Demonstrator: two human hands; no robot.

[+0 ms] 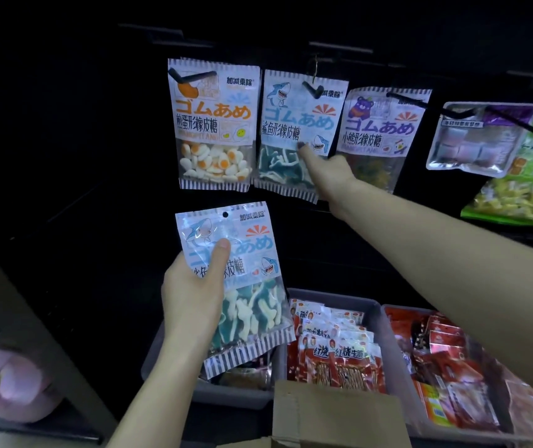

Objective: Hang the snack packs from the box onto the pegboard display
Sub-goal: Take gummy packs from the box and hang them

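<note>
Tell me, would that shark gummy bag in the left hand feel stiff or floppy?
Probably floppy: the shark gummy pack is thin film, bending in the left hand. Likely bottom-heavy, its gummies sitting low. The glossy film may be slippery.

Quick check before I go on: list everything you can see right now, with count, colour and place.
Held shark gummy pack: one, blue-white, below the pegs.
Hung egg gummy pack: one, orange-white, leftmost peg.
Hung shark gummy pack: one, blue-white, second peg.
Hung bear gummy pack: one, purple-white, third peg.
Clear pouch: one, purple-topped, fourth peg.
Green bag: one, far right.
Grey bins: two, holding red packs, below.
Cardboard box: one, brown, bottom.
Left hand: grips the held pack.
Right hand: index finger touching the hung shark pack.
</note>
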